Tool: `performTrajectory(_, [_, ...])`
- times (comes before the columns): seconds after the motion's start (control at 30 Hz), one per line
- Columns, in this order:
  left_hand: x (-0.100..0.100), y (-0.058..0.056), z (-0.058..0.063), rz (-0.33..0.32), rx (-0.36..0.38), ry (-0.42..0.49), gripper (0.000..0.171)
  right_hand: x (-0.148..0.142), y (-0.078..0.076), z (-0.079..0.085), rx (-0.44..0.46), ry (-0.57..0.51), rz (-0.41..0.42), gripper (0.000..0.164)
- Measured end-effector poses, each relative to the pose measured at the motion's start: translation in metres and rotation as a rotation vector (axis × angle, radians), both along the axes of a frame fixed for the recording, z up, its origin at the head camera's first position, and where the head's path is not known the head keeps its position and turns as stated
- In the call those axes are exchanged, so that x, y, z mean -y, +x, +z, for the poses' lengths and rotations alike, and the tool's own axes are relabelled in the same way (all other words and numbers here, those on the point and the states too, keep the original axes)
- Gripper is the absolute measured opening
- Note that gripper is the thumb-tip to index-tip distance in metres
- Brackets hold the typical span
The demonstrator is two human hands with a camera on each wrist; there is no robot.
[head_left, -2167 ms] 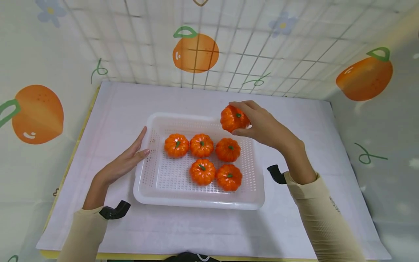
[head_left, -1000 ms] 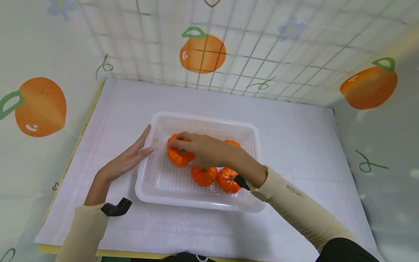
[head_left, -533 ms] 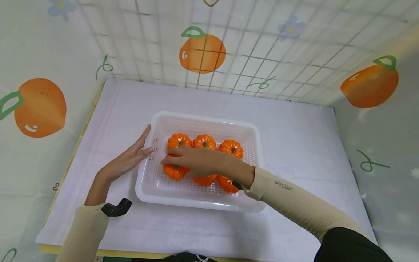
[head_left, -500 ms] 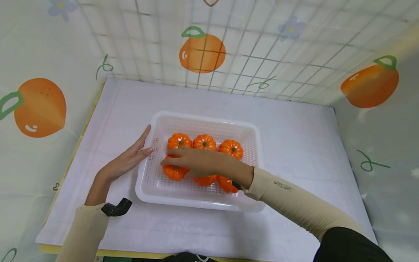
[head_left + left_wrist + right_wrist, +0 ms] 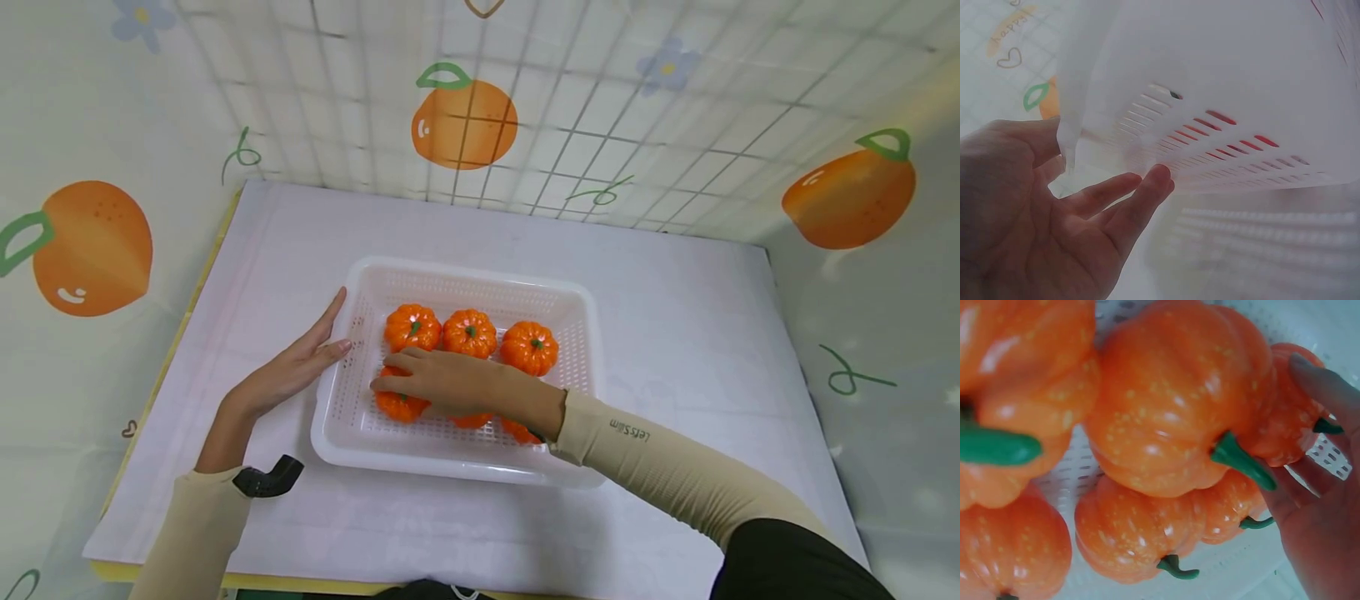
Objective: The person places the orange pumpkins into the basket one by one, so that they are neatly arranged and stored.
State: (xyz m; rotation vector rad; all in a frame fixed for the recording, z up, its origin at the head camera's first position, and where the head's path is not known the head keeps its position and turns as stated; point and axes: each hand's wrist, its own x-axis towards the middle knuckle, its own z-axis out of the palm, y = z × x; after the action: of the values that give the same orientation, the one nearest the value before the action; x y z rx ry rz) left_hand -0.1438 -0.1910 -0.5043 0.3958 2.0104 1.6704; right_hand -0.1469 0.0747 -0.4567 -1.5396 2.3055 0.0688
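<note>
A white perforated plastic basket (image 5: 450, 469) holds several small glossy orange pumpkins with green stems. My right hand (image 5: 450, 383) reaches into its front left part, fingers and thumb around one pumpkin (image 5: 402, 407). In the right wrist view, this pumpkin (image 5: 1288, 415) shows between my fingers and thumb. My left hand (image 5: 288, 371) holds the basket's left side. From the left wrist, the thumb goes over the rim and the fingertips (image 5: 1159, 175) touch the outer wall. Three pumpkins form the back row, among them the back right pumpkin (image 5: 529, 348); my right hand and wrist partly cover two front ones.
The basket stands on a table with a white cloth (image 5: 675, 333). A wire grid (image 5: 577, 125) behind a sheer curtain printed with oranges rises at the back. Printed curtain also closes off both sides.
The right hand has carried its pumpkin from above the basket's back right edge to the front left inside. Since half a second ago it has shifted slightly toward the front. The left hand stays put.
</note>
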Motion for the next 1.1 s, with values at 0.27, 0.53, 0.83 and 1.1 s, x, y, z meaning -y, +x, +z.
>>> performTrajectory(0.27, [0.002,0.000,-0.002,0.005,-0.002,-0.005,0.072,0.000,0.002,0.002,0.004,-0.008,-0.010,0.067])
performTrajectory(0.53, [0.004,-0.001,-0.001,-0.012,-0.023,-0.022,0.072,-0.013,0.002,0.020,0.019,-0.136,-0.070,0.069])
performTrajectory(0.83, [0.008,-0.002,0.007,-0.043,-0.098,-0.151,0.074,-0.045,0.001,0.042,0.008,-0.280,-0.197,0.060])
performTrajectory(1.1, [0.007,0.005,0.037,-0.044,-0.373,-0.551,0.076,-0.084,-0.001,0.051,-0.061,-0.378,-0.343,0.059])
